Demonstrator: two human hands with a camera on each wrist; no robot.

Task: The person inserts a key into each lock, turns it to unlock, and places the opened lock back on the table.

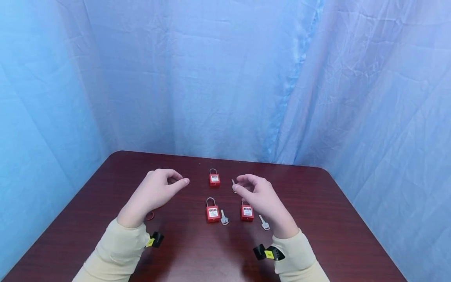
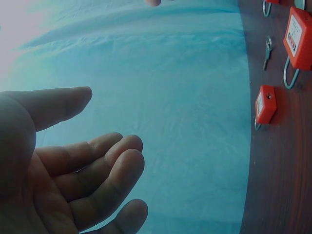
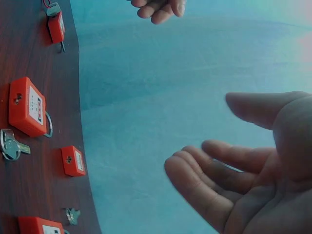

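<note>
Several red padlocks lie on the dark wooden table: a far one, a near left one and a near right one. Silver keys lie beside them. Another key lies just off my right hand's fingertips. My left hand hovers left of the far padlock. Both palms are empty with fingers loosely curled, as the left wrist view and right wrist view show. Another padlock shows only in the right wrist view.
A small red ring lies by my left wrist. Blue cloth hangs behind the table and on both sides. The table's rounded far corners lie close behind the padlocks.
</note>
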